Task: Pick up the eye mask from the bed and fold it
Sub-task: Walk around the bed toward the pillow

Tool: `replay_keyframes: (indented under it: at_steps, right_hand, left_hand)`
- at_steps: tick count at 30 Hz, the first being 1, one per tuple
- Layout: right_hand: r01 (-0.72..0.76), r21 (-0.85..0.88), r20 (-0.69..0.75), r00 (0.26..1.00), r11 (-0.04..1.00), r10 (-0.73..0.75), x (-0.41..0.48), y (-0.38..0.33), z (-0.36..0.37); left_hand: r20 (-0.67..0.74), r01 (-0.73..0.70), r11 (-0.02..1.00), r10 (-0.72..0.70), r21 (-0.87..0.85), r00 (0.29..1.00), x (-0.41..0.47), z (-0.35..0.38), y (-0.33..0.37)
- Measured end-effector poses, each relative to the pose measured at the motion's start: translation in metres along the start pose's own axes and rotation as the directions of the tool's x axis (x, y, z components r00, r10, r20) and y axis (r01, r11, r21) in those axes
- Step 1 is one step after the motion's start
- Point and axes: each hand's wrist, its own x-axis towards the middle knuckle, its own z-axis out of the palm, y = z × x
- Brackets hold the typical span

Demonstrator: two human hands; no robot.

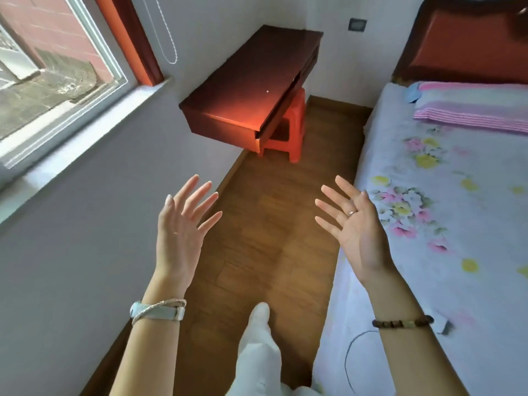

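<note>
Wooden plank floor (257,224) runs beside a floral-sheeted bed (445,224); left hand (183,224) and right hand (354,224) spread, empty.

1. The left hand (183,224) is bare, with long, pale nails.
2. The left wrist wears a watch (158,311) on a light silvery-blue band, with a thin twisted silver bracelet (171,303) crossing over it.
3. The right hand (354,224) has a silver ring (352,213) on one finger.
4. The right wrist wears a bead bracelet (403,322), dark brown with one pale bead.
5. Both forearms are unsleeved.
6. A leg (258,352) shows in white trousers.
</note>
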Motion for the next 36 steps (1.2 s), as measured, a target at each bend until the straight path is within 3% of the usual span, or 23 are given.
replay_keyframes:
  at_steps: [7,17,36]
  right_hand:
    - [0.073,0.034,-0.167,0.984,0.997,-0.066,0.074,-0.018,0.011]
    - [0.155,0.015,-0.360,0.922,0.988,-0.140,0.138,-0.035,-0.003]
    - [0.263,0.039,-0.517,0.831,0.964,-0.206,0.329,-0.116,-0.130]
  left_hand:
    - [0.190,0.022,0.999,-0.027,0.025,0.981,0.125,0.012,0.005]
    - [0.355,0.124,0.992,-0.114,-0.004,0.928,0.247,0.049,-0.002]
    - [0.518,0.174,0.983,-0.180,0.061,0.836,0.453,0.258,-0.056]
